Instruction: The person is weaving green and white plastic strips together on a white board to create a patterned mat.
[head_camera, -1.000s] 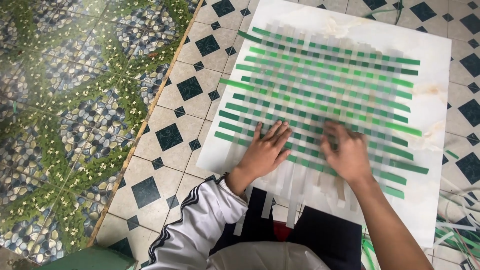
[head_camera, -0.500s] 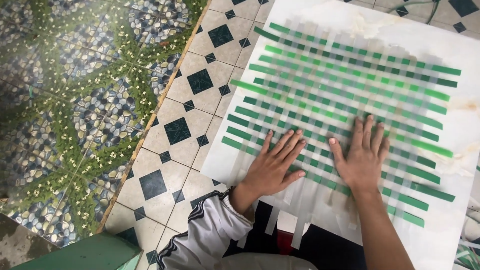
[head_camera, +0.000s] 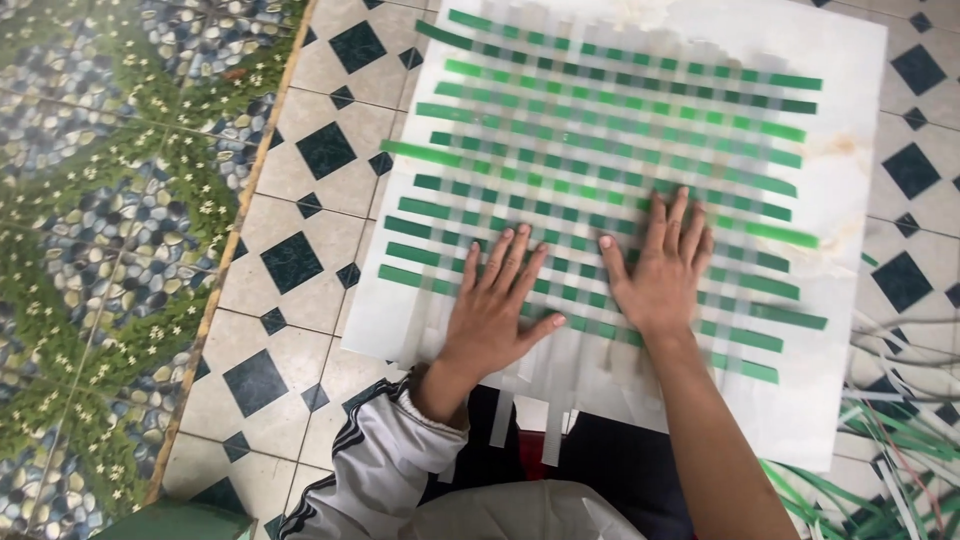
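The floor (head_camera: 300, 190) is tiled in cream with dark diamond insets; a strip of green and blue pebble-pattern tiles (head_camera: 100, 220) runs along its left side. A large white board (head_camera: 850, 260) lies flat on the cream tiles, directly in front of the person. On the board rests the woven mat (head_camera: 600, 140), a lattice of green horizontal strips interlaced with pale, translucent vertical strips. The weave covers most of the board. The green strip ends project unevenly at the left and right margins. The pale vertical strips extend past the near edge of the weave and hang over the board's near edge as loose tails (head_camera: 550, 420).

Both arms reach forward from the bottom of the frame. The left arm wears a grey-white sleeve (head_camera: 380, 470) with dark stripes, ending at the wrist. The right forearm (head_camera: 710, 440) is bare.

The left hand (head_camera: 495, 305) lies palm down on the lower rows of the mat, fingers extended and slightly spread, thumb pointing right. It grips nothing. The right hand (head_camera: 665, 265) lies palm down just beside it, slightly farther up the weave, fingers extended and close together, thumb pointing left. It also grips nothing. The two thumbs are near each other but apart.

A bundle of loose green and white strips (head_camera: 890, 440) lies on the floor at the lower right, beside the board.
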